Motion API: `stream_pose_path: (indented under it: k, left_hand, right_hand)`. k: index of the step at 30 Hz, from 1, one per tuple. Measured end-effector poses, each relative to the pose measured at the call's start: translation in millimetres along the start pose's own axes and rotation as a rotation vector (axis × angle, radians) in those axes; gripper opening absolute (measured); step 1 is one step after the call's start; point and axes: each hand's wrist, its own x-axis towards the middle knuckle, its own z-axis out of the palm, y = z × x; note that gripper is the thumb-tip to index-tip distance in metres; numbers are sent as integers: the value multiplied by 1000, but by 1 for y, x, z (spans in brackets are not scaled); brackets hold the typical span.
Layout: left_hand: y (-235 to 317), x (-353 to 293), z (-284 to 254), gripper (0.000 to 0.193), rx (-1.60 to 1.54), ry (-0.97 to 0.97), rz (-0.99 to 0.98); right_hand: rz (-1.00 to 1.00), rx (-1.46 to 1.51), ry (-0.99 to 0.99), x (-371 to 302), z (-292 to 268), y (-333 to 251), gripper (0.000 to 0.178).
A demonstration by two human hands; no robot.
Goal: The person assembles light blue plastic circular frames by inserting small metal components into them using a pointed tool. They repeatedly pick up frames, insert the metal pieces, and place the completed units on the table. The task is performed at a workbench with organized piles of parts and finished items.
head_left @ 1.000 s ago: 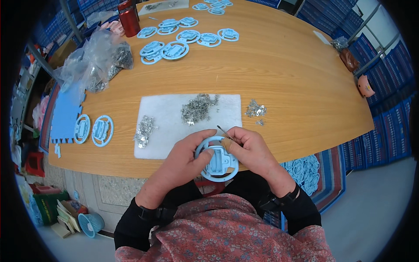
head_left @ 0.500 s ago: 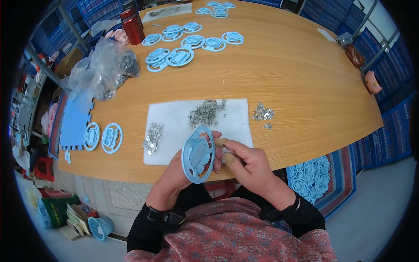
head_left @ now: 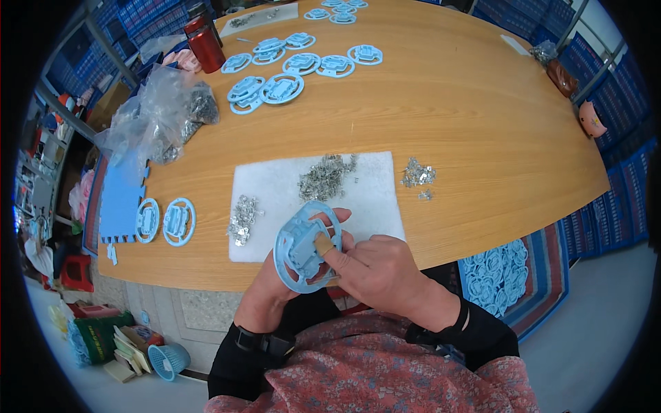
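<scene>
A light-blue plastic steering-wheel-shaped part (head_left: 292, 237) is held tilted over the near edge of the white foam sheet (head_left: 275, 182). My left hand (head_left: 270, 281) grips it from behind, its fingertips showing past the far rim. Beside it, my right hand (head_left: 379, 268) has its fingers curled, and one digit wrapped in tan tape presses on the wheel's raised middle. Whether a small piece sits under that digit is hidden. On the sheet lie a heap of small metal clips (head_left: 325, 177) and a pile of shiny metal pieces (head_left: 243, 219).
Two more blue wheels (head_left: 179, 221) lie at the left by a blue foam mat (head_left: 122, 199). More metal pieces (head_left: 417, 173) rest right of the sheet. Farther back are several blue wheels (head_left: 282, 88), plastic bags (head_left: 162, 113) and a red flask (head_left: 205, 47). A bin of blue parts (head_left: 494, 275) stands lower right.
The wheel has turned to show more of its face. My right hand has moved left, bringing a taped digit from beside the wheel onto its middle. My left hand keeps its grip.
</scene>
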Motion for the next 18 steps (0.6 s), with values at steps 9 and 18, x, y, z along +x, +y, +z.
stream_pose_path:
  k: [9,18]
  left_hand:
    - [4,-1,0,70,-198,-79,-28]
    - [-5,5,-4,75,-136,-92,-4]
  right_hand:
    - [283,263,78,-14,-5,4,40]
    - [243,95,77,-13,-5,6,37]
